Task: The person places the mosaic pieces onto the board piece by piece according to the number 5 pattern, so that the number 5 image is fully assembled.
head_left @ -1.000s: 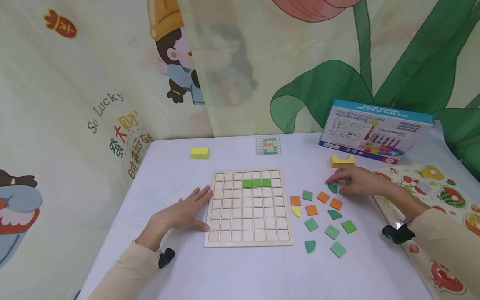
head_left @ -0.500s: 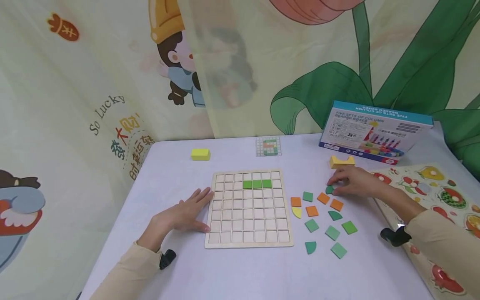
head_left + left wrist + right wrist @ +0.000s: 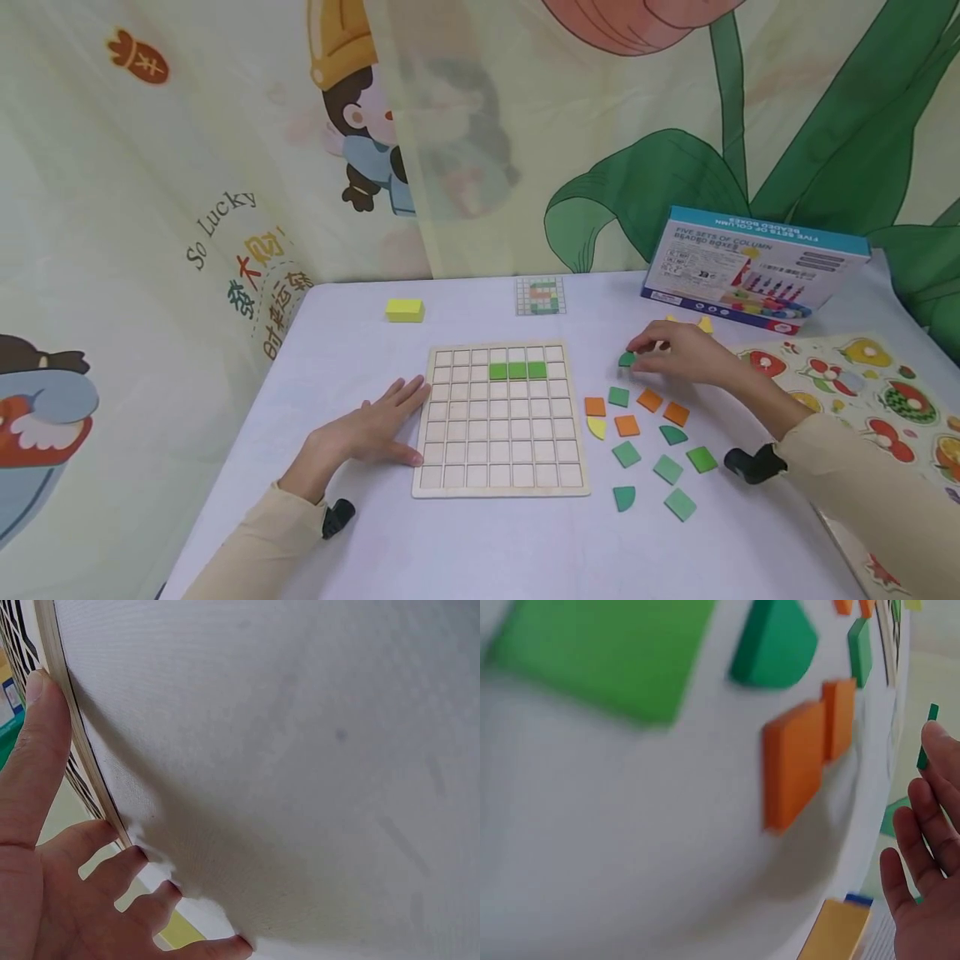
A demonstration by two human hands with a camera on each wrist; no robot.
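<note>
My right hand (image 3: 682, 352) pinches a dark green quarter-circle tile (image 3: 627, 359) between thumb and fingertips, above the loose tiles. In the right wrist view the tile (image 3: 928, 736) appears edge-on, raised over the table. My left hand (image 3: 372, 425) lies with spread fingers at the left edge of a wooden grid board (image 3: 465, 493); the left wrist view has its thumb (image 3: 45, 742) against the board's edge (image 3: 82, 750). Three bright green square tiles (image 3: 517, 371) sit side by side in the board's second row.
Loose orange squares (image 3: 627, 426), green squares (image 3: 667, 469), green quarter-circles (image 3: 624, 498) and a yellow piece (image 3: 596, 428) lie right of the board. A pattern card (image 3: 540, 296), a yellow block (image 3: 405, 311) and a cardboard box (image 3: 753, 271) stand behind. A fruit puzzle board (image 3: 862, 392) lies at right.
My right hand has taken up the dark green quarter-circle and moved left with it, toward the board. My left hand stays at the board's edge.
</note>
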